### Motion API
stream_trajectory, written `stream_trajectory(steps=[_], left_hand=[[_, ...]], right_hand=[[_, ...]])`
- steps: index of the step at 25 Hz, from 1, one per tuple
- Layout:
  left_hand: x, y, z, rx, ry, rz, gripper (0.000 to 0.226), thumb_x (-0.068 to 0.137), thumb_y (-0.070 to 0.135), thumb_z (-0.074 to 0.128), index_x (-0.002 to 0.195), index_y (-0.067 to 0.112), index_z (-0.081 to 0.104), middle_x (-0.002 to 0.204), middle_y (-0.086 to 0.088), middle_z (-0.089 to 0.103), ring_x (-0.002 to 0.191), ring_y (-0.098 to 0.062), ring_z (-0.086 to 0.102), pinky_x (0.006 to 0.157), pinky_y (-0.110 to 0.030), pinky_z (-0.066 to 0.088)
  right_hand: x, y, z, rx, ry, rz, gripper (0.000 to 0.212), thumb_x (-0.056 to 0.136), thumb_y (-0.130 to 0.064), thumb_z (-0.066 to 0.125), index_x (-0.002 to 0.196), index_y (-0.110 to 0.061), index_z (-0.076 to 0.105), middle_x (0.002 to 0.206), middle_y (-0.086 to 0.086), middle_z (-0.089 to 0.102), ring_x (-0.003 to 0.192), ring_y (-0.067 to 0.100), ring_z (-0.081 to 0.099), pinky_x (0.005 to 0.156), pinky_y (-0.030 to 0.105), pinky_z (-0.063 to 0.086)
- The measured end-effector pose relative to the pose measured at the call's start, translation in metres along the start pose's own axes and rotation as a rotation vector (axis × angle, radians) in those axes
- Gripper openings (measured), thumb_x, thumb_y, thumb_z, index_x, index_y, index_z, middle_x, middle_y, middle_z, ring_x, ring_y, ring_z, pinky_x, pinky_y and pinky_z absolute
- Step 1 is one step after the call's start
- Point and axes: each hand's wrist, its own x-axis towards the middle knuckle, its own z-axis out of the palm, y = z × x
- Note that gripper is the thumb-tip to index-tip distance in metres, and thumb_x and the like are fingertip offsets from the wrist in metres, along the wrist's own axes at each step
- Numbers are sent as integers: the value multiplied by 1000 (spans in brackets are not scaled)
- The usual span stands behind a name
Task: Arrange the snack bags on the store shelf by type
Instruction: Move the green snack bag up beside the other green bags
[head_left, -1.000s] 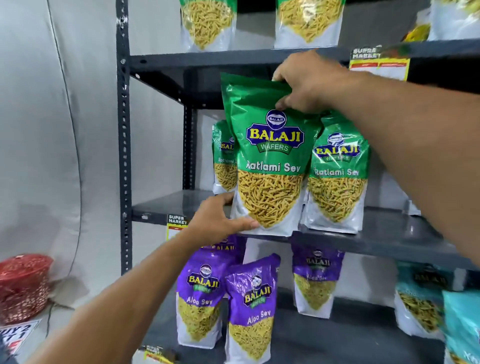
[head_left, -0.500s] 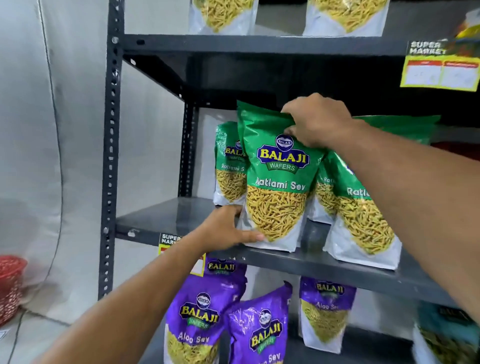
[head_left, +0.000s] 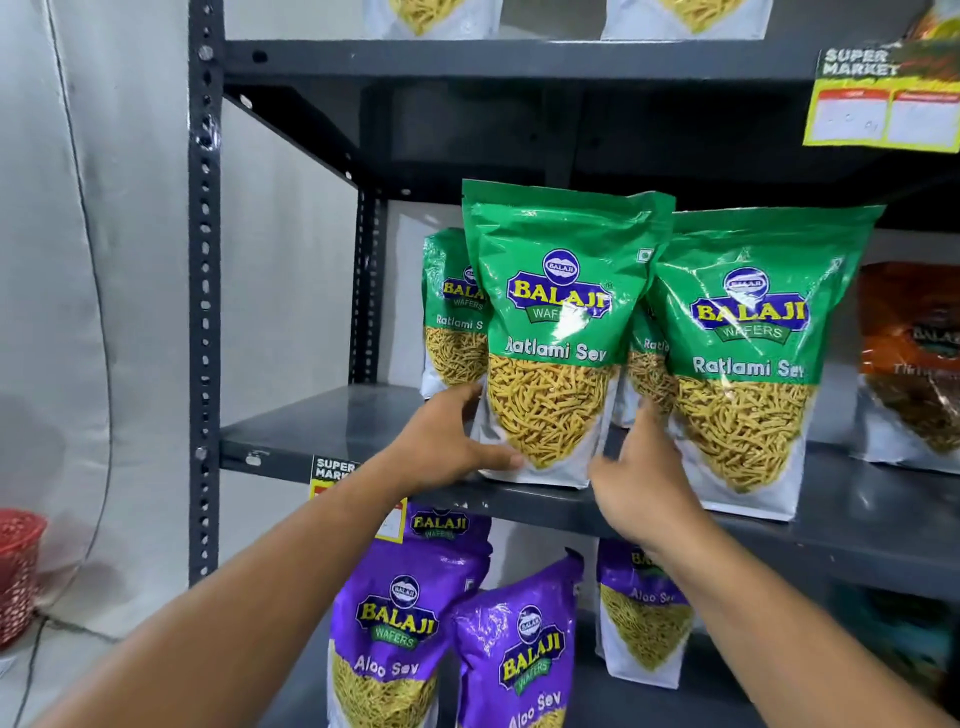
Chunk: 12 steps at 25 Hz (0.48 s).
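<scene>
Front Ratlami Sev bag (head_left: 550, 332): upright on middle shelf (head_left: 311, 431), long axis vertical, base near shelf's front edge. Left hand (head_left: 447, 441): at bag's lower-left corner, thumb across front, fingers (head_left: 460, 397) curled behind, clamped on it. Right hand (head_left: 641, 483): at bag's lower-right edge, fingers nearly straight, gripping nothing, set between bag and green neighbour (head_left: 748, 364) on its right. 2 hands equally near. Likely next: squaring into green row.

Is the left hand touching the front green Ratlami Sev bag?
Touching. In the head view the left hand grips the lower left edge of the front green Ratlami Sev bag, thumb across its face.
</scene>
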Motion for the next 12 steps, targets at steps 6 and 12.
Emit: stream_trajectory(steps=[6,12], left_hand=[[0,-7,-10,28,-31,-6,62,58,29,89,113,14,66,111,1,76,104,-17,71,102,-44,51],[-4,-25,-62,19,-37,-74,43,69,-1,83,108,3,67,109,-13,75,106,-27,70,103,-44,50]], right_hand=[[29,-2,9,43,-142,193,29,81,1,47,110,-3,46,94,18,54,72,22,49,53,29,35],[34,-27,50,75,-189,110,26,81,-2,49,107,-6,51,99,14,59,79,24,55,52,29,39]])
